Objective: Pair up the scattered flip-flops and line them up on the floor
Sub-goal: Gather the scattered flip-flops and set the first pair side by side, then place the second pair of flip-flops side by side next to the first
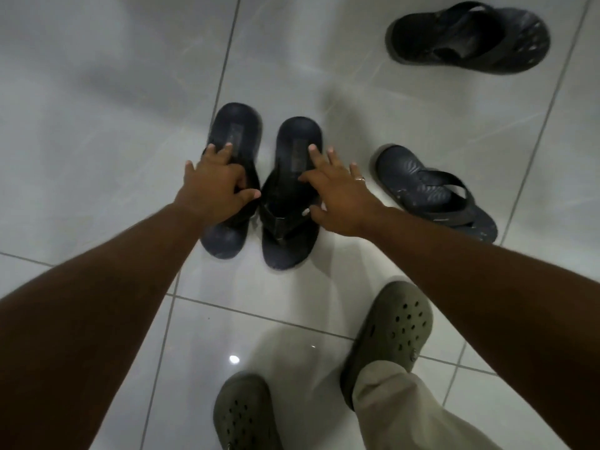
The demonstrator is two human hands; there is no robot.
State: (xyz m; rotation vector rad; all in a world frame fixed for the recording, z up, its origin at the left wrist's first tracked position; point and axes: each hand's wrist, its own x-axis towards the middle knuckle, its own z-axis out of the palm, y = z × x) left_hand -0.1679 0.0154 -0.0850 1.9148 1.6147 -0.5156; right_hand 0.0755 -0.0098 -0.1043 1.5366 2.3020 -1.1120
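Gripping the left flip-flop [231,180] by its strap, the left hand [212,193] was closed around it. The right hand [337,196], fingers spread, pressed flat on its mate [292,193]; nudging heels level would likely square the pair.

Two olive-green clogs with round holes, one [391,332] ahead of the other [245,412], stand on a glossy white tiled floor [97,108] with thin grey grout lines, a beige trouser leg [402,410] rising from the forward clog.
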